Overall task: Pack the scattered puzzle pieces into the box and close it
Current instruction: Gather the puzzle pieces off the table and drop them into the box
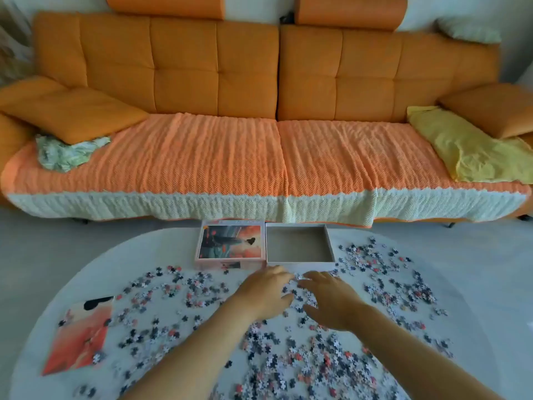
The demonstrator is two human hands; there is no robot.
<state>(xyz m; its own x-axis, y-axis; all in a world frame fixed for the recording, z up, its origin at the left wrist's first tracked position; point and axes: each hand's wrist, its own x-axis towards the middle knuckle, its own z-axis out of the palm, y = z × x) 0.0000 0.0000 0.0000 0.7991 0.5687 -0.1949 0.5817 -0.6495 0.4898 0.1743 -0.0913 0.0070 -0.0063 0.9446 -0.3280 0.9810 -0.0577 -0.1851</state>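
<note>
Now raking puzzle pieces (294,287) together between left hand (265,294) and right hand (330,303), both open and spread; best cupping tight, then lifting into box (300,245) just beyond.

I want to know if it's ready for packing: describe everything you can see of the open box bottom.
The box bottom is a shallow square tray, white outside, plain grey-brown card inside, with nothing in it. It sits flat, open side up, at the far edge of the table, close beside the lid. The left hand and right hand are just before its near wall.
</note>
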